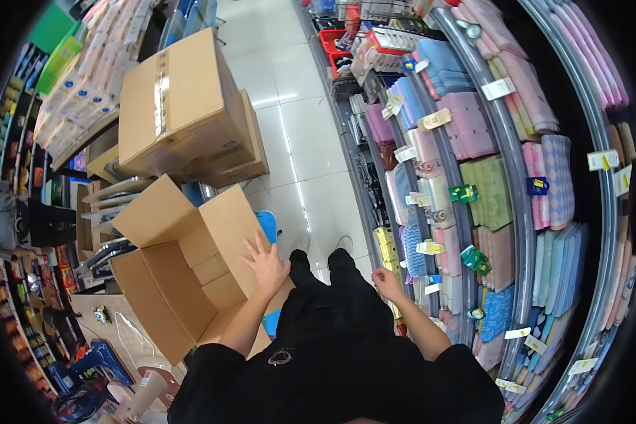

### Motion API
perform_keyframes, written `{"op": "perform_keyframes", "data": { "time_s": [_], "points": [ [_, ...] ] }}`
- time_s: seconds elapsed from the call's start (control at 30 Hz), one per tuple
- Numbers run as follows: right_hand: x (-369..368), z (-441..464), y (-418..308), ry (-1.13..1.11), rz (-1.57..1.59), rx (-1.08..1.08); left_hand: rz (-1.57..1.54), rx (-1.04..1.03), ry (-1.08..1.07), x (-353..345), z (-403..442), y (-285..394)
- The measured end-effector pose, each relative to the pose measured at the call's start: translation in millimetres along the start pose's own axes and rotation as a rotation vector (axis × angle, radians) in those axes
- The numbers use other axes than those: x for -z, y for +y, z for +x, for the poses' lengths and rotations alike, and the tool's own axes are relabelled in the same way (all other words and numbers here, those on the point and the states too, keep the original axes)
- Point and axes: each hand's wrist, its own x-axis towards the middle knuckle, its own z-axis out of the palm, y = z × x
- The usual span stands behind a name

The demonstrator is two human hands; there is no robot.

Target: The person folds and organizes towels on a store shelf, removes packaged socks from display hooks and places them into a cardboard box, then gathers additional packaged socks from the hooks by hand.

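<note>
An open cardboard box [173, 283] stands at the left with its flaps folded outward, and no goods show inside it. My left hand [266, 265] lies with spread fingers on the box's right flap, holding nothing. On the other side of my body, my right hand [386, 283] hangs beside the shelf of folded towels [442, 261], its fingers curled in. Whether anything is between those fingers is too small to tell. The towels nearest to it are blue and pink.
A large taped carton [184, 106] sits on another box beyond the open one. Shelves of towels with price tags line the right. A tiled aisle floor [290, 134] runs ahead. A blue stool [267, 225] is partly under the flap. At lower left stands a table [109, 318] with a white cable.
</note>
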Motion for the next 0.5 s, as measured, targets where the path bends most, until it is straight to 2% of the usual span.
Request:
{"op": "perform_keyframes", "data": {
  "time_s": [0.03,0.13,0.23,0.4,0.43,0.5],
  "points": [
    [4.5,7.0,12.5,-0.004,-0.029,0.074,0.009,-0.008,0.007,0.2,-1.5,4.7],
    [23.4,30.6,38.4,-0.006,0.006,0.073,-0.045,0.02,0.072,-1.2,-6.1,9.5],
    [40.6,55.4,58.6,-0.005,0.009,0.076,0.008,-0.105,0.182,-9.5,-5.9,-3.1],
    [76.3,79.1,52.0,-0.026,0.048,-0.002,-0.311,-0.03,0.067,31.0,-28.3,7.2],
    [78.0,85.0,52.1,0.018,0.015,0.057,-0.311,-0.039,0.078,36.3,-33.2,9.9],
    [84.3,94.2,47.6,-0.035,0.111,-0.011,-0.305,-0.071,0.041,46.6,-46.3,14.2]
  ]
}}
